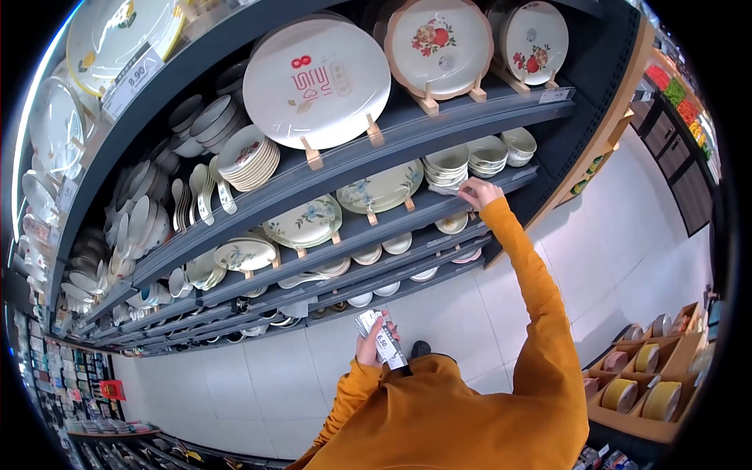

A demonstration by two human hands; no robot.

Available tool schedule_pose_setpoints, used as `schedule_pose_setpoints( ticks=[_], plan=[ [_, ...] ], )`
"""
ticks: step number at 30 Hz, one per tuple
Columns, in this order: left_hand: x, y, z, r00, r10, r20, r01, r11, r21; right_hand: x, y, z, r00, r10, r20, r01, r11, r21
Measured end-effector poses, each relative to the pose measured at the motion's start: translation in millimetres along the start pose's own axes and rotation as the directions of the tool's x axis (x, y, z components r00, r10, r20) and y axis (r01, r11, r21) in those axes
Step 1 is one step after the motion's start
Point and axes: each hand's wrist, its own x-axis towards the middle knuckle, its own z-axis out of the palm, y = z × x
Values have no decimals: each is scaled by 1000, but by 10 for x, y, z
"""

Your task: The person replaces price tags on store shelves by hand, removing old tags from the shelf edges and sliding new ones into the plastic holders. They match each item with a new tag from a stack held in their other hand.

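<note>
In my left hand [366,345], held low in front of my body, is a bundle of price tags [385,341]; the top one reads 6.50. My right hand [481,193] reaches out to the front edge of a middle shelf, its fingers bent together at the shelf lip. What lies between those fingertips is too small to make out. Just behind them stands a stack of white bowls [446,160], with more stacked bowls [487,153] to its right. Left of the hand, a pale oval plate [381,188] with blue flowers leans on wooden pegs.
Above, a large white plate [316,86] and a scalloped plate [439,47] stand on the upper shelf. Stacked plates [249,160] and spoons [205,188] sit further left. A wooden end panel [576,149] closes the shelving. Behind me, a wooden rack [642,392] holds rolls.
</note>
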Motion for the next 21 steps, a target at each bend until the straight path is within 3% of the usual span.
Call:
schedule_pose_setpoints(
  ticks=[2,3,4,5,6,7,8,10,13,16,17,19,20,21],
  plan=[
    [90,-58,47,994,88,-62,-86,995,46,-202,-194,55,988,156,15,-154,942,298],
    [157,-82,66,993,95,-75,-94,995,19,-404,-168,297,988,153,10,-134,830,541],
    [219,-99,105,991,99,-88,-98,995,21,-618,-359,308,986,113,120,-164,752,638],
    [279,-113,141,990,101,-101,-99,995,27,-885,-581,417,896,248,367,-443,469,764],
    [338,-123,166,988,101,-114,-98,995,36,-1150,-725,558,825,217,522,-565,311,764],
    [424,-160,144,991,97,-88,-91,993,76,-1370,-957,567,807,168,567,-586,352,730],
    [500,-179,172,985,117,-128,-100,986,137,-1562,-1109,612,755,163,636,-654,266,708],
    [627,-236,237,967,159,-200,-106,962,253,-1806,-1345,598,691,187,698,-721,255,644],
    [876,-300,201,995,98,-6,-90,931,354,-1958,-1294,671,718,233,656,-696,214,685],
    [1025,-295,307,995,-30,98,-6,938,346,-1818,-1109,525,735,185,652,-671,334,662],
    [1068,-286,360,993,-62,99,24,936,351,-1704,-1021,390,696,172,697,-701,374,607],
    [1103,-204,521,975,-171,143,118,939,322,-1463,-717,137,762,256,594,-637,460,619],
    [1133,-182,598,965,-203,165,143,938,315,-1330,-421,43,867,299,400,-476,737,481],
    [1161,-165,658,955,-233,185,168,936,310,-1129,-121,-143,952,240,188,-298,862,410]
  ],
)
